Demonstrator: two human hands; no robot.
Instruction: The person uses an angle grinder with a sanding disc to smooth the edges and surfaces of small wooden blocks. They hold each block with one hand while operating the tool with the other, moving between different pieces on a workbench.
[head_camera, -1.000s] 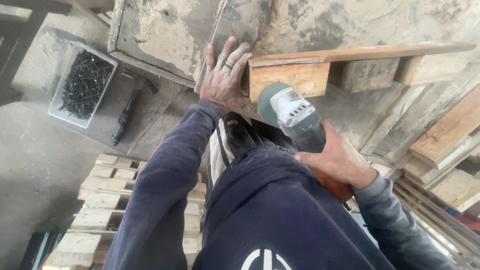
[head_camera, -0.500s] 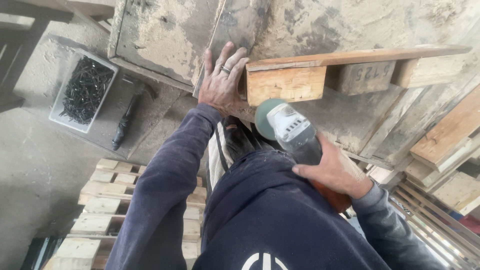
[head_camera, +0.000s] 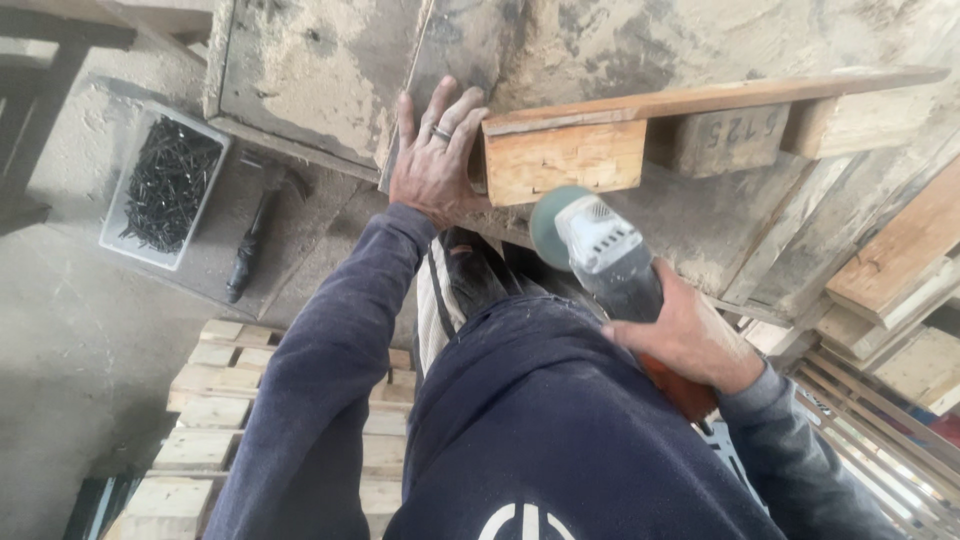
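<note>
My left hand (head_camera: 435, 160), with a ring on one finger, lies flat with fingers spread against the left end of a wooden pallet piece (head_camera: 640, 125), a long plank with square blocks fixed under it. My right hand (head_camera: 690, 335) grips the body of an angle grinder (head_camera: 600, 250). Its round disc points up, just below the leftmost block (head_camera: 565, 160), close to it; I cannot tell whether it touches. The pallet piece rests on a dusty workbench (head_camera: 330, 70).
A white tray full of dark nails (head_camera: 165, 185) sits at the left of the bench, with a black-handled hammer (head_camera: 255, 240) beside it. Stacked planks (head_camera: 900, 260) lie at the right. A wooden pallet (head_camera: 210, 420) lies on the floor below.
The grinder's head has moved left and up toward the leftmost block. My left hand stays pressed on the pallet piece's end.
</note>
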